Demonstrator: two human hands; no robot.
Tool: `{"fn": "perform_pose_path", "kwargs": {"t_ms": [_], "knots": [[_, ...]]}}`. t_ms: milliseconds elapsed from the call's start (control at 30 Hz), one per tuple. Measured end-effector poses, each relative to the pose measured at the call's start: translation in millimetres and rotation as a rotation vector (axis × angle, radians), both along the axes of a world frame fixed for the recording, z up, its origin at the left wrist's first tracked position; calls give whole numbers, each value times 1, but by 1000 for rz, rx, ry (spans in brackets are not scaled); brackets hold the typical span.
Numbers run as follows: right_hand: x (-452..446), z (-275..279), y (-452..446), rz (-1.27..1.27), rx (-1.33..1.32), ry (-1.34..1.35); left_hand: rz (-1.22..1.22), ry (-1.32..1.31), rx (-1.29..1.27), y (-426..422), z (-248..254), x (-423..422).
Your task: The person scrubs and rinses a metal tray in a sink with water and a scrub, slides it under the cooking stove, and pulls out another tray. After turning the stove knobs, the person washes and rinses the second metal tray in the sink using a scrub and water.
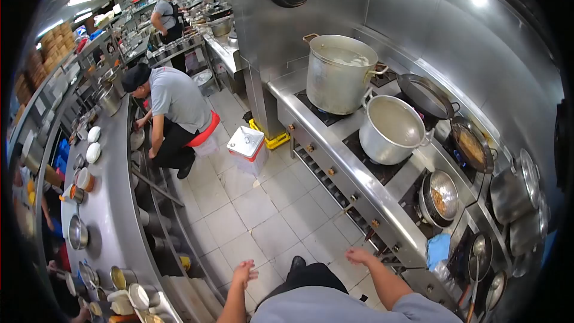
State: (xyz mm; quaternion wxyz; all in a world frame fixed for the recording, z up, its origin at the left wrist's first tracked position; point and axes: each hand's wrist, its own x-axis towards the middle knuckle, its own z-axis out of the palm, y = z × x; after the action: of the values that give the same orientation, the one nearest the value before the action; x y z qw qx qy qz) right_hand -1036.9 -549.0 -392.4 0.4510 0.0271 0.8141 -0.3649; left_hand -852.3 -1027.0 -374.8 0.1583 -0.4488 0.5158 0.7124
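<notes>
My left hand (pixel 244 273) hangs in the air above the tiled floor, fingers loosely apart, with nothing in it. My right hand (pixel 359 256) is also empty, its fingers slightly curled but not closed, in front of the steel stove (pixel 394 244). Nearest to it on the stove is a steel pan (pixel 449 186) with brown food inside, set in a darker wok. Farther along stand a tall stockpot (pixel 335 84) and a wide aluminium pot (pixel 382 149), both with liquid in them. Neither hand touches anything.
A co-worker (pixel 173 101) bends at the left counter (pixel 113 197), and another person (pixel 166 17) stands farther back. A white box-shaped container (pixel 246 146) stands on the floor. Ladles (pixel 478 251) and a blue cloth (pixel 438 248) lie at the right.
</notes>
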Motion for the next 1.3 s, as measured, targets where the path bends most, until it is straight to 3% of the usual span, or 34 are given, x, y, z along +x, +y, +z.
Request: {"fn": "perform_pose_path", "kwargs": {"t_ms": [200, 333, 500, 567, 633, 700, 733, 800, 833, 867, 933, 1067, 1133, 1200, 1267, 1300], "knots": [[-108, 122, -86, -215, -213, 138, 163, 204, 156, -17, 0, -169], [-110, 123, -65, -413, -192, 63, 172, 279, 280, -22, -26, -298], [-23, 85, 14, -845, -84, 24, 113, 342, 302, -20, -39, -478], [28, 89, 16, -1075, 149, 17, 47, 359, 303, -20, -33, -539], [97, 83, 23, -1259, 138, -87, 26, 377, 336, -20, -26, -588], [132, 115, -22, -1248, 304, -204, 17, 382, 363, -15, -25, -636], [173, 98, -26, -1341, 188, -278, 99, 337, 377, -13, -28, -658], [252, 62, -28, -1523, -20, -444, 116, 280, 383, -16, -30, -692], [250, 91, -100, -1492, 347, -348, 161, 244, 432, -9, -34, -716], [253, 99, -128, -1554, 321, -322, 270, 217, 475, -9, -35, -728], [258, 110, -176, -1648, 286, -302, 176, 160, 458, -7, -40, -747], [244, 129, -251, -1655, 277, -354, 23, 140, 506, -9, -82, -773], [238, 134, -283, -1652, 256, -333, 16, 167, 500, -12, -80, -773], [243, 119, -295, -1637, 229, -347, 15, 197, 492, -17, -87, -782], [249, 111, -313, -1590, 227, -353, -70, 235, 666, -27, -113, -788], [237, 112, -318, -1578, 240, -358, -49, 190, 596, -26, -104, -785]]}}
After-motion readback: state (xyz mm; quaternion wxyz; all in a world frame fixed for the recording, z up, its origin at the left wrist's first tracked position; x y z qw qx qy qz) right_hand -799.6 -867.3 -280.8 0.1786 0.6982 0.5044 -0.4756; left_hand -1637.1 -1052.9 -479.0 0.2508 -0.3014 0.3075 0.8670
